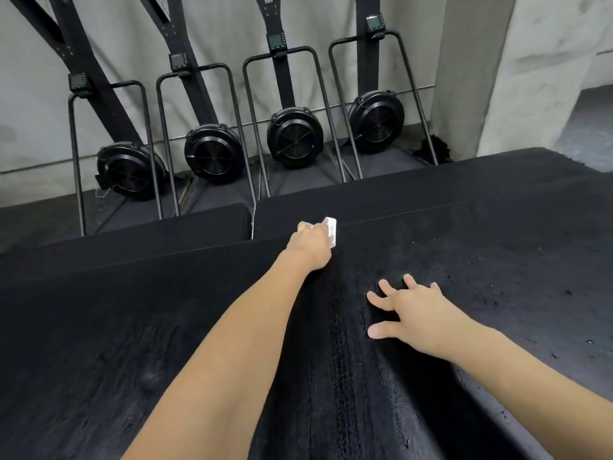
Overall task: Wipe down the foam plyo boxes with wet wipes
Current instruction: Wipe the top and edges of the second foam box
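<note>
Head view: wipe [331, 230] is gripped by left hand [310, 244] at box [166, 327] far edge; right hand [408, 310], nearer, is spread flat for bracing.

We find no text, label, brand or number that we can read anywhere. The small monitors [277, 41] on the black machines along the far wall show dark screens — too small and blurred for us to make out.

Open box top [497, 277]; machines [295, 137] seemingly beyond.
</note>
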The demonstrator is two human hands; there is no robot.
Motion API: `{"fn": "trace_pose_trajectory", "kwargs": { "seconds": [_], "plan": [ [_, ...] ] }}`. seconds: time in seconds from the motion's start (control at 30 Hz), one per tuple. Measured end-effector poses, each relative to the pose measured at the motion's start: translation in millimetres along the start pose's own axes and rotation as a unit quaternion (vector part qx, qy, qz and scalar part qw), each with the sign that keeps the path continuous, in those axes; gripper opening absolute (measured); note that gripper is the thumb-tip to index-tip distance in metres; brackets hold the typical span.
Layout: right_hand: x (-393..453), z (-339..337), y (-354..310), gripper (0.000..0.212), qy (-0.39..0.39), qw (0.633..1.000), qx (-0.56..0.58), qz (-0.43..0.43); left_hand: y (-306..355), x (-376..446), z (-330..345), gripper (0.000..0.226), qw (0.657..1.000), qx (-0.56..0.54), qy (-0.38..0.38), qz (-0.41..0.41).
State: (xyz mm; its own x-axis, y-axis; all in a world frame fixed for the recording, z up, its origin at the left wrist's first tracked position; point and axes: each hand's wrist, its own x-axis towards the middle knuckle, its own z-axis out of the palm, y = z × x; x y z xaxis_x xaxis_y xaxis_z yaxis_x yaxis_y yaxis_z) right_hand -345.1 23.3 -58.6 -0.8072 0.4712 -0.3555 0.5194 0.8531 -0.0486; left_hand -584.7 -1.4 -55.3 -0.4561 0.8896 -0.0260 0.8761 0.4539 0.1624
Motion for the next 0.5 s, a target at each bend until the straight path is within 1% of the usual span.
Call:
{"fn": "trace_pose_trajectory", "kwargs": {
  "seconds": [0.07, 0.13, 0.23, 0.3, 0.33, 0.37, 0.4, 0.43, 0.5],
  "plan": [
    [-1.8, -1.0, -1.0, 0.074, -0.002, 1.0, 0.003, 0.002, 2.1, -5.4, 1.1, 0.035, 1.0, 0.007, 0.002, 0.012],
    [-2.7, -1.0, -2.0, 0.074, 0.001, 1.0, 0.007, 0.003, 8.8, -22.5, 0.0, 0.039, 0.999, -0.002, -0.003, 0.054],
    [-4.0, -1.9, -3.4, 0.073, 0.004, 1.0, 0.005, 0.004, 24.3, -69.2, 1.6, 0.033, 0.986, -0.051, -0.015, 0.159],
    [-4.8, -2.2, -4.6, 0.072, 0.004, 1.0, 0.003, 0.004, 25.7, -106.5, 7.2, 0.027, 0.972, -0.066, -0.006, 0.225],
    [-4.9, -2.5, -4.7, 0.072, 0.004, 1.0, 0.004, 0.003, 22.5, -122.8, 7.3, 0.024, 0.967, -0.08, -0.014, 0.241],
    [-4.9, -2.4, -4.7, 0.071, 0.004, 1.0, 0.006, 0.004, 15.4, -130.1, 10.6, 0.025, 0.964, -0.089, -0.024, 0.249],
    [-4.4, -2.4, -4.6, 0.071, 0.003, 1.0, 0.009, 0.005, 8.1, -128.0, 13.1, 0.033, 0.966, -0.084, -0.029, 0.242],
    [-4.1, -1.9, -4.5, 0.072, 0.001, 1.0, 0.009, 0.005, 2.3, -118.4, 14.6, 0.039, 0.97, -0.067, -0.027, 0.233],
    [-2.8, -0.8, -4.0, 0.073, 0.0, 1.0, 0.005, 0.004, -1.0, -89.7, 15.2, 0.041, 0.979, -0.041, -0.022, 0.197]
  ]
}}
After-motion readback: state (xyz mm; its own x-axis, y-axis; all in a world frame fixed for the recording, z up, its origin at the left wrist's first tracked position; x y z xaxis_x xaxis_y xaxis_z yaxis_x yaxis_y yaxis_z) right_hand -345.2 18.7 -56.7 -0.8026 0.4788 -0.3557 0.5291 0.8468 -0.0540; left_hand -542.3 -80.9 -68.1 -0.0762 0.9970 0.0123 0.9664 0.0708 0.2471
